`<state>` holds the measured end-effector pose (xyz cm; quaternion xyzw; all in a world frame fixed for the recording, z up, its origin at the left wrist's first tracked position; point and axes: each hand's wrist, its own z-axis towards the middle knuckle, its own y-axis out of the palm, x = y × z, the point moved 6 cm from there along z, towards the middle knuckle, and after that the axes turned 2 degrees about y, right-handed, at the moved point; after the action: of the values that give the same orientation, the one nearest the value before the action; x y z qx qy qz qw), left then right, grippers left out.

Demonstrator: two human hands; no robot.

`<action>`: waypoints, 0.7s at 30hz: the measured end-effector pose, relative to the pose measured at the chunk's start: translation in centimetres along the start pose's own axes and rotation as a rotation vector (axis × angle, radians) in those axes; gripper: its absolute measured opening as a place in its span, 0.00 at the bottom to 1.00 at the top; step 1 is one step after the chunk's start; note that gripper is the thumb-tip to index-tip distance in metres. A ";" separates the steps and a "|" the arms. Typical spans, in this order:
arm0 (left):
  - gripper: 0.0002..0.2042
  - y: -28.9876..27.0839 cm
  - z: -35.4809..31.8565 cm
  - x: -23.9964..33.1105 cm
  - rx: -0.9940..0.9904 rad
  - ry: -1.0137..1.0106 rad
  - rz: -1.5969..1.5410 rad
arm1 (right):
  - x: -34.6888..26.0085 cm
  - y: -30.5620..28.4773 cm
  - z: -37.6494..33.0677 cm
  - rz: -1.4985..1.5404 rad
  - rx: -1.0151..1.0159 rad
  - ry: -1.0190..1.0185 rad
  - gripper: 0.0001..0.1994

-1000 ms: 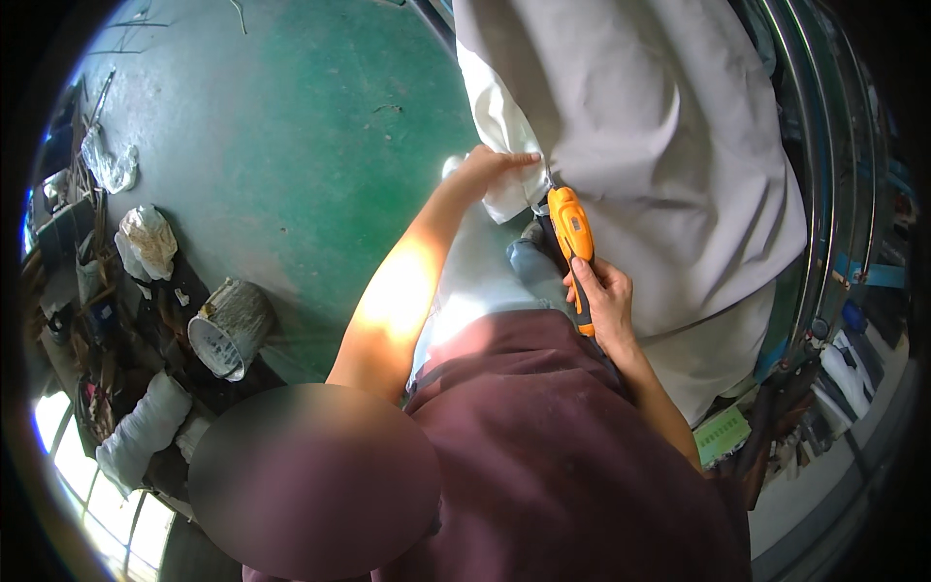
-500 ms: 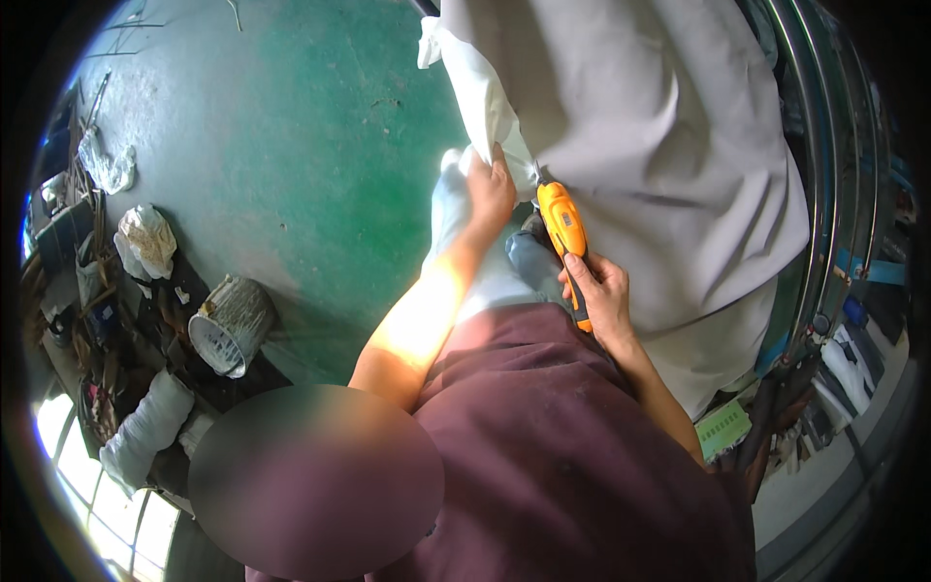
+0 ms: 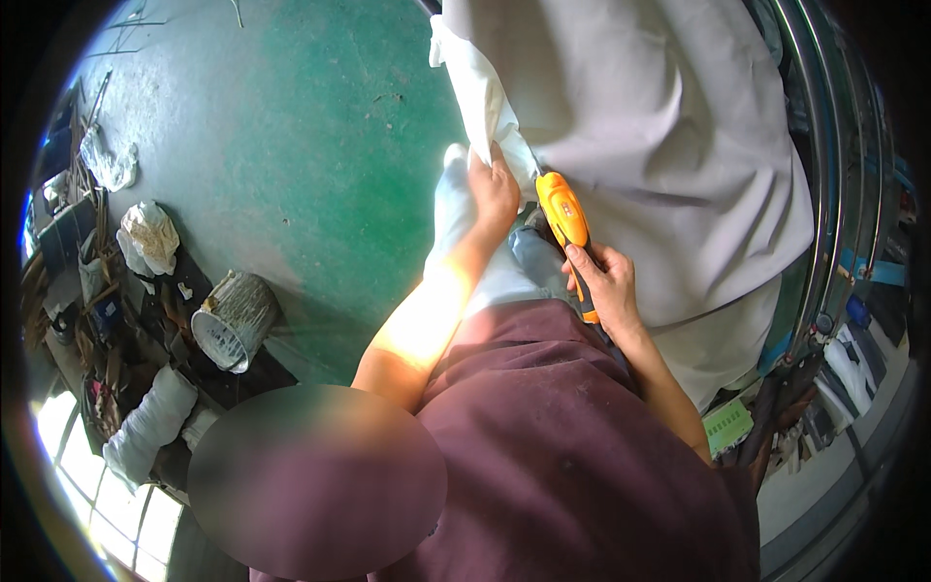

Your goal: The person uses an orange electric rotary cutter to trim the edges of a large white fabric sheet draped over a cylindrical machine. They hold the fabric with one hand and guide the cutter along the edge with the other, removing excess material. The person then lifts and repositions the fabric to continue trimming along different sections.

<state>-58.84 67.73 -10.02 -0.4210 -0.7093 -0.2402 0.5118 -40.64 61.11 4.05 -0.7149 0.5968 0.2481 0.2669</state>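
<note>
My left hand [image 3: 497,194] is closed on a white fabric strip [image 3: 482,105] that runs along the left edge of a large grey sheet [image 3: 621,126]. In my right hand [image 3: 608,283] is a pair of orange and black electric scissors [image 3: 563,210], gripped by the dark handle. Their tip points away from me and meets the fabric just right of my left hand; the blades are mostly hidden there. The sheet hangs in soft folds over the right side.
Metal rails [image 3: 822,145] curve along the right. A dirty bucket [image 3: 235,321] lies tipped at the left, near crumpled plastic bags [image 3: 147,239] and a white roll [image 3: 150,425]. A green box [image 3: 727,427] sits low right. The floor [image 3: 320,126] is green.
The scissors have shifted slightly forward, and less of their tip shows beside the fabric. My right hand moved a little with them. My left hand keeps its hold on the strip.
</note>
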 end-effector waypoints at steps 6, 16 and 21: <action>0.15 -0.5 -1.5 0.7 -0.018 -0.065 0.051 | -0.2 -0.1 0.4 -0.012 -0.022 0.043 0.19; 0.19 -1.1 -1.9 0.0 -0.044 -0.119 0.058 | -0.1 0.4 0.7 0.032 -0.013 0.089 0.20; 0.19 -1.2 -1.9 0.5 -0.079 -0.132 0.051 | -0.6 0.4 0.5 0.001 -0.011 0.103 0.21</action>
<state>-58.91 65.78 -8.72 -0.4735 -0.7208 -0.2265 0.4527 -41.15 61.78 4.05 -0.7278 0.6088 0.2143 0.2318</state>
